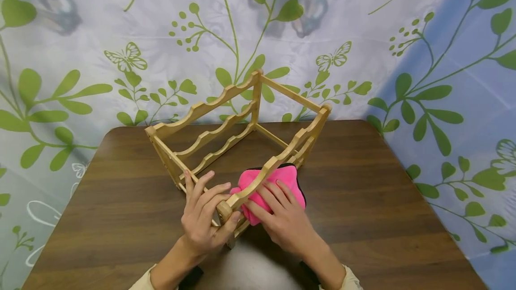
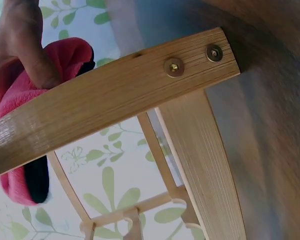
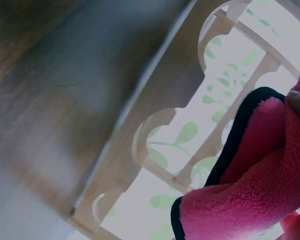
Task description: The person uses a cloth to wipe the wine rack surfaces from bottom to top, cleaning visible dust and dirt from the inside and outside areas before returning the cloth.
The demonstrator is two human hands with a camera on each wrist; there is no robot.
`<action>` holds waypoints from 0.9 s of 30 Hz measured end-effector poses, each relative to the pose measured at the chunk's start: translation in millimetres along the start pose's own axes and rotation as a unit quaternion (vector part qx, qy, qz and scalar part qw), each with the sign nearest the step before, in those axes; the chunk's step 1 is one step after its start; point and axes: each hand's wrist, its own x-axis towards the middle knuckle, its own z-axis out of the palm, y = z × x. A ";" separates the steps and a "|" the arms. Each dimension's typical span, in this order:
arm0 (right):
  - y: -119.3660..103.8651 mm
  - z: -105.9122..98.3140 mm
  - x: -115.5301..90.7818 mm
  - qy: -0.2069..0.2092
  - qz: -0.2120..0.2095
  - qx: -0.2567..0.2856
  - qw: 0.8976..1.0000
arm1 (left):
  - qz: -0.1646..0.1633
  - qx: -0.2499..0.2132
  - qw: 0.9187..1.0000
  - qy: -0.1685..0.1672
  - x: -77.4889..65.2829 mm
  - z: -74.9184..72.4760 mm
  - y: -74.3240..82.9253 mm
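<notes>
A light wooden rack [image 1: 197, 111] with scalloped rails stands on the table. My left hand [image 1: 201, 223] holds its near left corner, thumb by the corner post and fingers spread over the side rail. A pink cloth [image 1: 289, 177] with a black edge wraps around the near top rail. My right hand [image 1: 288, 223] grips that cloth against the rail, just right of the left hand. In the left wrist view, the cloth [image 2: 20, 97] shows behind a wooden bar [image 2: 115, 85] with two bolts. The right wrist view shows the folded cloth [image 3: 240, 210] beside the scalloped rails.
The rack stands on a dark brown wooden table [image 1: 363, 200]. Behind the table hangs a pale backdrop [image 1: 161, 26] printed with green leaves and butterflies. A light reflection lies on the tabletop between the forearms.
</notes>
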 end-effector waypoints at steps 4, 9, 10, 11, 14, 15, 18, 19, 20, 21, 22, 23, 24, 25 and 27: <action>6.8 0.7 -5.5 0.037 0.013 0.005 0.999 | 0.004 -0.013 1.000 0.006 -1.7 -1.5 -3.6; 18.5 3.0 -9.8 0.061 0.025 0.011 0.998 | 0.011 -0.023 1.000 0.016 -2.6 -3.1 -8.2; 21.5 2.9 -10.7 0.056 0.031 0.012 0.998 | 0.012 -0.025 0.999 0.016 -2.3 -3.8 -9.1; 24.9 2.7 -11.3 0.050 0.040 0.012 0.998 | 0.013 -0.028 0.999 0.017 -2.0 -4.3 -10.4; 36.2 0.9 -13.1 0.021 0.084 0.000 0.996 | 0.018 -0.036 0.999 0.016 0.3 -7.3 -14.7; 39.8 0.2 -13.6 0.011 0.100 -0.006 0.995 | 0.019 -0.040 0.999 0.015 1.5 -8.4 -16.2; 47.6 -0.9 -13.9 -0.007 0.122 -0.019 0.992 | 0.020 -0.044 0.999 0.014 4.8 -11.1 -19.5; 48.9 -0.9 -13.7 -0.008 0.122 -0.020 0.992 | 0.019 -0.045 0.999 0.014 5.6 -11.7 -20.1; 49.6 -0.7 -13.6 -0.008 0.121 -0.023 0.992 | 0.019 -0.047 0.999 0.015 6.4 -12.1 -20.5; 49.9 -0.6 -13.5 -0.005 0.122 -0.026 0.992 | 0.019 -0.048 0.999 0.016 6.8 -12.4 -20.9; 50.1 -0.4 -13.4 0.000 0.125 -0.028 0.992 | 0.018 -0.048 0.999 0.015 6.8 -12.7 -21.2; 50.1 -0.3 -13.6 0.004 0.131 -0.030 0.991 | 0.018 -0.050 0.998 0.014 6.7 -13.0 -21.6; 50.4 -0.4 -13.7 0.009 0.140 -0.031 0.990 | 0.018 -0.052 0.998 0.014 6.2 -13.1 -22.0; 50.7 -0.8 -13.5 0.012 0.150 -0.032 0.988 | 0.018 -0.053 0.998 0.012 5.7 -13.6 -22.6; 52.5 -2.3 -12.9 0.010 0.174 -0.029 0.984 | 0.015 -0.056 0.998 0.007 4.4 -15.2 -24.6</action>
